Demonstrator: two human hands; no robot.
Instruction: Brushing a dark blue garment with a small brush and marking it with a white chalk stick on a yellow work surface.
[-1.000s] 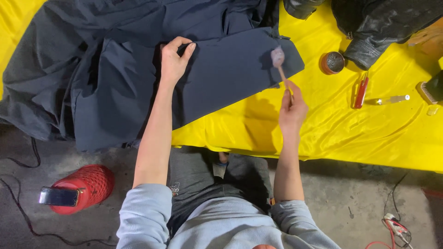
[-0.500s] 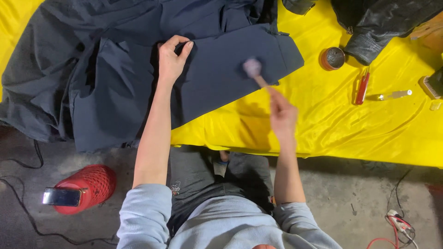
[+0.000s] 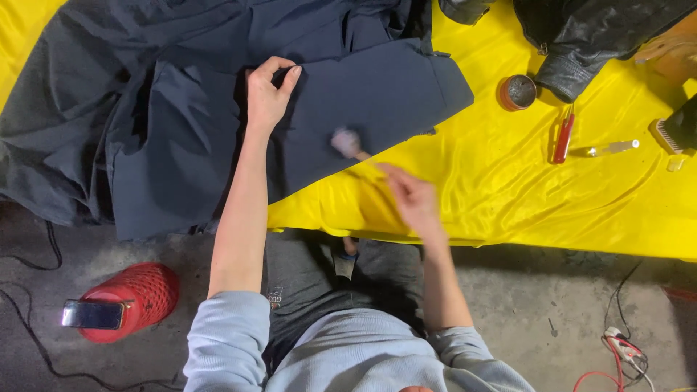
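The left hand presses flat on the dark navy garment spread over the yellow cloth, fingers curled at a fold. The right hand, motion-blurred, grips a small brush whose head rests on the garment near its lower edge

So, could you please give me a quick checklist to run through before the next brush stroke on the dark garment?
1. Left hand pressing the navy garment flat: ok.
2. Right hand gripping the small brush: ok, though blurred by motion.
3. Brush head on the fabric: ok, near the garment's lower edge.
4. Fabric smooth under the brush: ok; folds lie only further left.
5. Small round tin within reach on the yellow cloth: ok.
6. What is on the bristles: cannot tell.
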